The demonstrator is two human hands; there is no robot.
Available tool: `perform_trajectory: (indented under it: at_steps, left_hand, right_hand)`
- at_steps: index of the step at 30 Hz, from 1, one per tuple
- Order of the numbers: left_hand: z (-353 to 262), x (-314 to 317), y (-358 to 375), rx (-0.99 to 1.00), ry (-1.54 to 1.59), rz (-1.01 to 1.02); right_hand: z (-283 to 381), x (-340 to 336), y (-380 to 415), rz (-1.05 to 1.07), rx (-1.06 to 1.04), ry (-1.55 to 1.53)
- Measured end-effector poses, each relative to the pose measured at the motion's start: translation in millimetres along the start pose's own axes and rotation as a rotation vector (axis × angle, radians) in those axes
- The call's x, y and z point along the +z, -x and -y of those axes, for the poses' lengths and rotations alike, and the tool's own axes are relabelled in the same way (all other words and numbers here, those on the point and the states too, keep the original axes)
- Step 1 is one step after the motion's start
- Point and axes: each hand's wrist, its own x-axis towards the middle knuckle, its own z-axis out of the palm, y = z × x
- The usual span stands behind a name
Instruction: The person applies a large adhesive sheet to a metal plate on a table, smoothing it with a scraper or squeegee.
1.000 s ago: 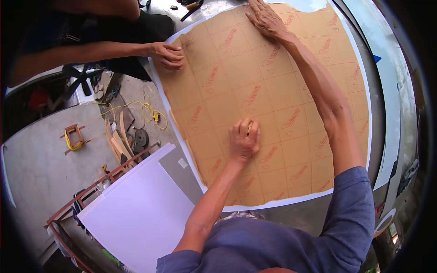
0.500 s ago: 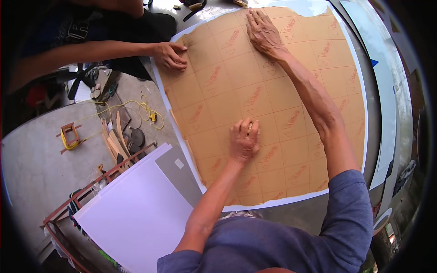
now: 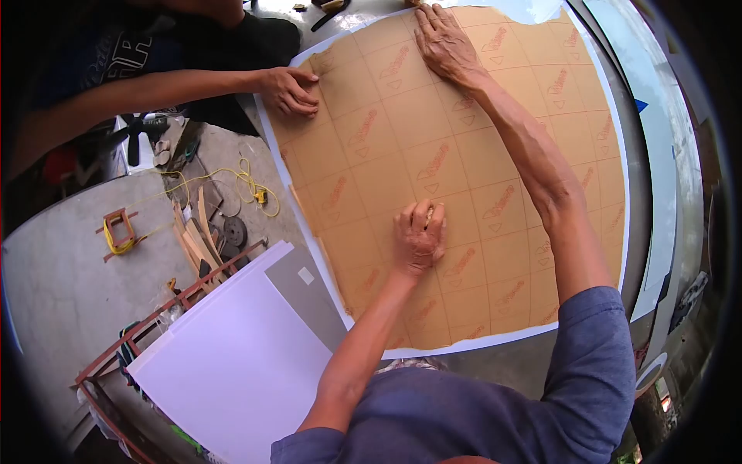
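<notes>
A large brown paper sheet [image 3: 402, 166] with red printed marks and thin ruled lines lies over a slightly bigger white sheet [image 3: 533, 331], whose edges show around it. My left hand [image 3: 420, 238] is closed in a fist on the middle of the brown paper; a small yellowish bit shows between its fingers, too small to name. Farther off, my right hand [image 3: 448, 46] lies flat near the paper's far edge, fingers stretched out. Another person's hand [image 3: 291, 91] rests on the far left corner of the sheet.
White panels [image 3: 232, 348] lean on a reddish metal frame [image 3: 182, 305] at lower left. Wood strips [image 3: 199, 240], a yellow cord [image 3: 246, 182] and a wooden reel [image 3: 118, 230] are on the floor. Pale sheets [image 3: 630, 77] line the right side.
My right hand has shifted slightly toward the paper's far edge. My left hand stays closed in nearly the same place. The other person's hand has hardly moved.
</notes>
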Motion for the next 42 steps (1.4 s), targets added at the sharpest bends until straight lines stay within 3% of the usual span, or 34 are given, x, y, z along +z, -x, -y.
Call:
perform_trajectory:
  at_steps: [2, 5, 8, 12, 13, 15, 20, 23, 26, 29, 32, 35, 42]
  left_hand:
    - [-4, 1, 2, 0.000, 0.001, 0.007]
    - [0, -1, 1, 0.013, -0.009, 0.002]
    - [0, 0, -2, 0.022, -0.012, -0.005]
    - [-1, 1, 1, 0.010, -0.015, -0.001]
    - [-1, 0, 0, 0.007, -0.014, -0.004]
    - [0, 0, -1, 0.004, -0.016, -0.003]
    - [-1, 1, 1, -0.005, -0.012, -0.010]
    - [-1, 1, 0, -0.002, -0.010, -0.015]
    - [0, 1, 0, 0.000, -0.014, -0.014]
    - [0, 2, -1, 0.004, -0.019, -0.020]
    - [-1, 1, -1, -0.003, -0.019, -0.019]
    - [-1, 0, -1, -0.006, -0.016, -0.010]
    - [0, -1, 1, -0.004, -0.014, 0.004]
  right_hand:
    - [-6, -1, 4, 0.114, -0.033, 0.084]
    - [-14, 22, 9, 0.018, -0.102, 0.189]
    - [-34, 32, 3, -0.039, -0.117, 0.055]
    - [-29, 11, -13, 0.027, 0.136, -0.186]
    - [-35, 14, -18, -0.053, 0.138, -0.171]
    - [-50, 14, -29, 0.038, 0.151, -0.301]
    - [-73, 17, -46, -0.004, -0.042, -0.398]
    - [-88, 32, -59, 0.107, -0.151, -0.233]
    - [-94, 36, -68, 0.066, -0.334, -0.227]
    - [-87, 38, -79, 0.304, -0.440, 0.138]
    - [-85, 48, -78, 0.071, -0.410, 0.022]
    - [-85, 34, -80, 0.369, -0.240, -0.088]
    - [-93, 41, -71, 0.324, -0.360, -0.055]
